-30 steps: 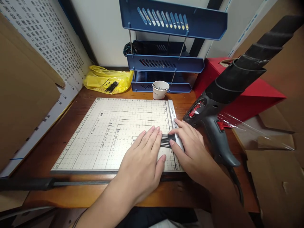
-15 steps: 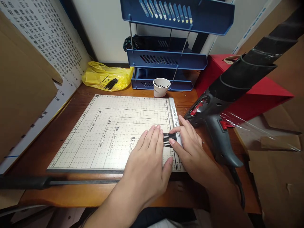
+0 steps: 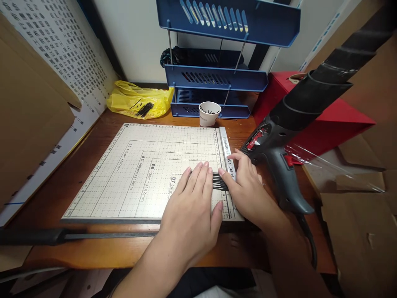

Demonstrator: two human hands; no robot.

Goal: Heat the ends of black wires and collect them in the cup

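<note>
My left hand (image 3: 192, 207) lies flat, fingers together and thumb out, on a row of thin black strips (image 3: 220, 182), pressing them onto the paper cutter's gridded board (image 3: 118, 174). The strips lie side by side, with their right ends at the metal edge rail (image 3: 228, 149). My right hand (image 3: 249, 182) rests at that end, thumb beside the strip tips and index finger bent over the rail. Its fingers are apart, the lower ones partly hidden. The cutter's black handle (image 3: 34, 236) lies along the near side, its arm running under my left forearm.
A paper cup (image 3: 210, 115) of short black pieces stands behind the board. A yellow bag (image 3: 124, 103) with black pieces lies back left, before a blue rack (image 3: 214, 78). A grey heat gun (image 3: 279, 165) stands close on the right, near a red box (image 3: 338, 120) and cardboard (image 3: 353, 236).
My right hand's fingers have pulled back from over the strip ends toward the rail, leaving more of the strips showing. My left hand keeps its place. The view has shifted slightly.
</note>
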